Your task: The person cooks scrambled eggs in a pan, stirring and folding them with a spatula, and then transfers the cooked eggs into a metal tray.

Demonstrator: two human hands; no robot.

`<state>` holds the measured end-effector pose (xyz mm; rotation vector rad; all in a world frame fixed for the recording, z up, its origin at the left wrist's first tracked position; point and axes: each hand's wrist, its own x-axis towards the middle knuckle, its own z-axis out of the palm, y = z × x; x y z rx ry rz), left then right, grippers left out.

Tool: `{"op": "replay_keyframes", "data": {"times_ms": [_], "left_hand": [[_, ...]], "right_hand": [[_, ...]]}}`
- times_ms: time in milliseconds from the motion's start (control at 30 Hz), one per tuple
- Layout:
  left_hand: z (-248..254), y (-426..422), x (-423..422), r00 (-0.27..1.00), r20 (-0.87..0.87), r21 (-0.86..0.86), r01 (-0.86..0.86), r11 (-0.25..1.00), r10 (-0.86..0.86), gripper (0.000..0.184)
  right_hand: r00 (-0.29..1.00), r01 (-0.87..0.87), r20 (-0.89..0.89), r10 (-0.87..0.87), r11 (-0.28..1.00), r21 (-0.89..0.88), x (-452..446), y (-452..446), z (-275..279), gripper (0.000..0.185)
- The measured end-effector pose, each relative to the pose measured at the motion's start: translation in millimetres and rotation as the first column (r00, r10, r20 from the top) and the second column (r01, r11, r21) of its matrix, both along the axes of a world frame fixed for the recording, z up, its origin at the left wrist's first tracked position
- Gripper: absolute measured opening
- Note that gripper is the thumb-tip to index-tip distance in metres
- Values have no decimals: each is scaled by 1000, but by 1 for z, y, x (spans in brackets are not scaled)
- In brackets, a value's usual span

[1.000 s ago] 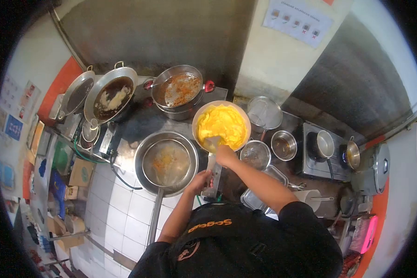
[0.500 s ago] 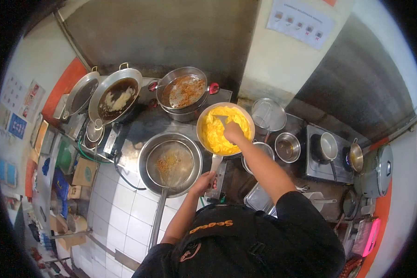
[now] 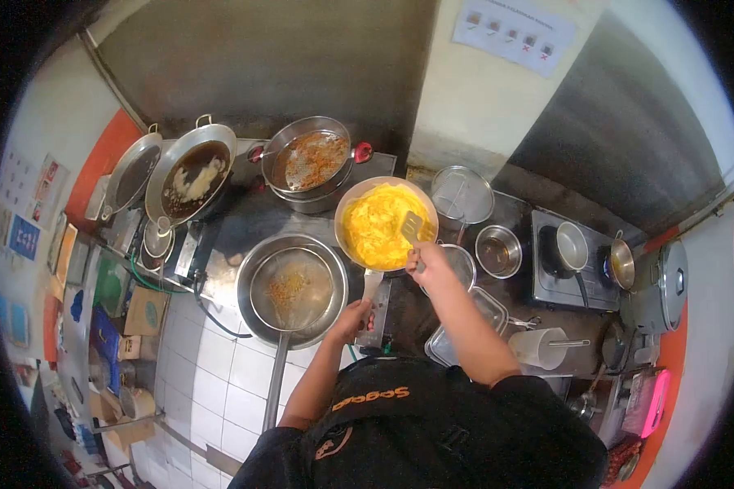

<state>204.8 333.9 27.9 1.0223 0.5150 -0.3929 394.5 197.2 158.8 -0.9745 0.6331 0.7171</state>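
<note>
A round pan holds soft yellow scrambled egg. My left hand is closed round the pan's pale handle, which points toward my body. In my right hand is a slotted spatula, its blade over the right side of the egg. Left of the pan, a large metal bowl carries a long-handled strainer with brown crumbs in it.
Two woks of dark oil stand at the back left, beside a red-handled pot. To the right are round strainers, a small steel bowl, plastic containers, a stove with small pans and a tall pot.
The spatula has moved from the pan's upper middle to its right side, and my right hand has shifted with it toward the pan's lower right rim. My left hand still grips the handle.
</note>
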Motion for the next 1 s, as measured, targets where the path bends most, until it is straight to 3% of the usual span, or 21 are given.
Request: {"op": "replay_keyframes", "data": {"times_ms": [100,200,267,333,400,533,633,700,733,833,933,1000], "left_hand": [[10,0,-4,999,35,-8,-15,1000,15,37],[-1,1,-1,999,39,27,21,999,-22,38],[-21,3,2,999,41,74,22,997,-26,39],[5,-8,0,998,-32,162,-41,986,47,40],[-9,-9,2,999,-35,184,-31,983,38,39],[0,-11,4,997,-72,256,13,967,5,37],[6,-10,6,998,-65,289,6,957,14,38],[4,-7,5,998,-69,283,33,959,-14,37],[10,-7,5,997,-71,279,50,959,-31,37],[2,-9,5,999,-32,252,-1,968,9,35],[0,-12,4,998,-59,234,7,972,7,33],[11,-13,6,997,-79,235,1,972,18,32]], "right_hand": [[967,255,28,-253,964,-80,-2,16,-17,10],[971,239,55,-233,959,-154,21,16,-52,3],[979,149,163,-127,980,-135,31,11,-70,1],[971,51,240,-17,989,-137,38,5,-78,1],[953,-52,289,95,987,-153,49,-1,-81,4],[829,-318,386,405,908,-272,95,-19,-88,34],[621,-607,328,712,702,-373,136,-17,-65,43],[334,-697,309,890,454,-555,161,-2,-45,41],[180,-701,276,944,320,-637,173,6,-37,40],[-68,-689,133,989,50,-723,188,40,-19,40],[-380,-505,-27,925,-232,-831,180,60,7,41],[-454,-417,-111,884,-322,-850,162,62,27,42]]}}
